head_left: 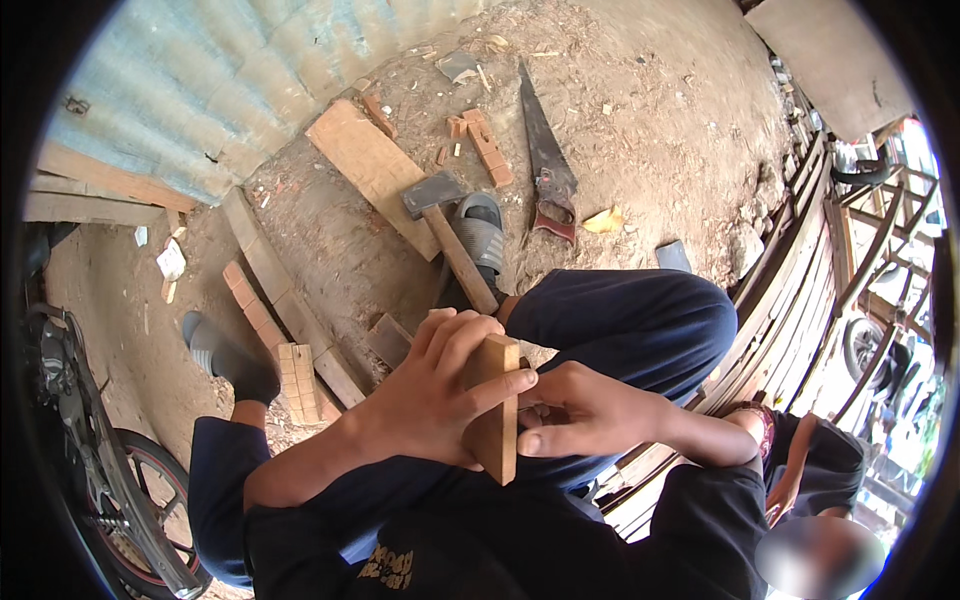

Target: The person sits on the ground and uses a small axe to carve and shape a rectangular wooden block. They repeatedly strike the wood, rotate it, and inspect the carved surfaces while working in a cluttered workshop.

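A short, flat piece of wooden board [503, 410] stands on edge in front of my lap, its narrow side facing up. My left hand [430, 385] is closed round its left face, the thumb lying across the narrow edge. My right hand [575, 410] is closed against the other side, with curled fingers partly hidden and the thumb by the board's edge. Just beyond my hands, a hammer [460, 255] rests with its dark head by my sandalled foot and its wooden handle slanting toward me.
A handsaw [548, 165] lies on the dirt floor ahead. A wide plank [370, 170], a scored wooden strip [487, 148] and several wood pieces [298, 380] lie around my feet. Motorcycle [150, 490] at left; stacked boards [775, 300] and another person [825, 460] at right.
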`<state>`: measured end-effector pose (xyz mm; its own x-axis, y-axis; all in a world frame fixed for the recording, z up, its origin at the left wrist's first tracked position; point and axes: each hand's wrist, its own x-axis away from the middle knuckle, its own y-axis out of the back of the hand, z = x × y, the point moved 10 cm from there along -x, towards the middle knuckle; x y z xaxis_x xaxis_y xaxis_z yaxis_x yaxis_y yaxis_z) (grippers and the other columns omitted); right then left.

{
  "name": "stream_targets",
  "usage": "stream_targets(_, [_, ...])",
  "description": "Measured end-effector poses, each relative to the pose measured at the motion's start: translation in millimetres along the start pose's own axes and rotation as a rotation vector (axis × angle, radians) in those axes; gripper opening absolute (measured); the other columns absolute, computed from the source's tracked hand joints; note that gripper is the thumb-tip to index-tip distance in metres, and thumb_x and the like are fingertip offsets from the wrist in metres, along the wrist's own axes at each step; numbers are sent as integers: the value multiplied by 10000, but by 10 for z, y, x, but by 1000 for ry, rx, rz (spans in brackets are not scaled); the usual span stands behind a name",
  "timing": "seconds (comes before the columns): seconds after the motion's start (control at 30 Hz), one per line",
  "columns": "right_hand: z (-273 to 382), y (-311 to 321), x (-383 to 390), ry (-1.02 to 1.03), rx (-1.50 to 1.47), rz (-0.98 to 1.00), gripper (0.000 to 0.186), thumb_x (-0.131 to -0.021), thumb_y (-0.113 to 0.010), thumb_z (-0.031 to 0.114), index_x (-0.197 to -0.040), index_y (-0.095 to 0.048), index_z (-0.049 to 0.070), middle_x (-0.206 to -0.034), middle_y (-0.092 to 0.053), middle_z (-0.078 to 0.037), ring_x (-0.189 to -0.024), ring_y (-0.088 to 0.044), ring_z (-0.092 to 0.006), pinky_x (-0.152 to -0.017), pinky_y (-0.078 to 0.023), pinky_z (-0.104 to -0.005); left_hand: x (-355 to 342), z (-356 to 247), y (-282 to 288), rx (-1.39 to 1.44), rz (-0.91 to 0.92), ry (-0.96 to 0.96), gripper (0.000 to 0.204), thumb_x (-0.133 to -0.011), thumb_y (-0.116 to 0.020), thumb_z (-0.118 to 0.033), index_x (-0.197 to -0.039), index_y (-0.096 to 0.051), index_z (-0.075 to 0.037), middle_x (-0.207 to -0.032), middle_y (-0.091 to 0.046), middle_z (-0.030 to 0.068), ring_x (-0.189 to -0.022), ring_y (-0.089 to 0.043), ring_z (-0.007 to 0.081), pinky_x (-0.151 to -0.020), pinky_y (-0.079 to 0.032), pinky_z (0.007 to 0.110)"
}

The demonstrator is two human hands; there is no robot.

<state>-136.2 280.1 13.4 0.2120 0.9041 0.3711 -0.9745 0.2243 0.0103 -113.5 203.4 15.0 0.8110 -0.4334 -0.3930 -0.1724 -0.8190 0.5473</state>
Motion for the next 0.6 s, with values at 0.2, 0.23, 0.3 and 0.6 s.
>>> stream_targets(0.2, [-272,-84,-49,-158,-3,157,420,-953,-609,415,-937,-694,5,-722,-652,-145,-693,-650,-289,-663,-514,-379,-13,13,-75,-52,190,96,1154,-501,-901,-497,-1459,-331,-198,-1323,-334,241,-1223,-389,458,-1006,-304,626])
stream_targets(0.23, [-194,-83,-59,-93,32,148,406,-955,-608,407,-939,-693,10,-726,-653,-147,-694,-650,-298,-665,-513,-384,-20,-15,-60,-60,246,90,1164,-508,-898,-498,-1472,-318,-198,-1325,-330,240,-1223,-388,462,-1012,-298,632])
stream_targets(0.3, [-9,-103,-51,37,100,130,379,-959,-608,391,-944,-691,21,-736,-656,-150,-696,-648,-316,-668,-513,-394,-11,-128,-6,-129,232,45,1180,-524,-892,-497,-1495,-288,-205,-1325,-322,245,-1243,-376,470,-1040,-265,656])
stream_targets(0.6, [-77,-163,-190,-23,23,126,307,-962,-622,330,-976,-690,30,-813,-690,-145,-766,-663,-303,-709,-513,-399,102,-109,-30,-192,232,64,1049,-624,-868,-405,-1448,-244,-228,-1300,-276,246,-1199,-380,497,-1006,-387,643])
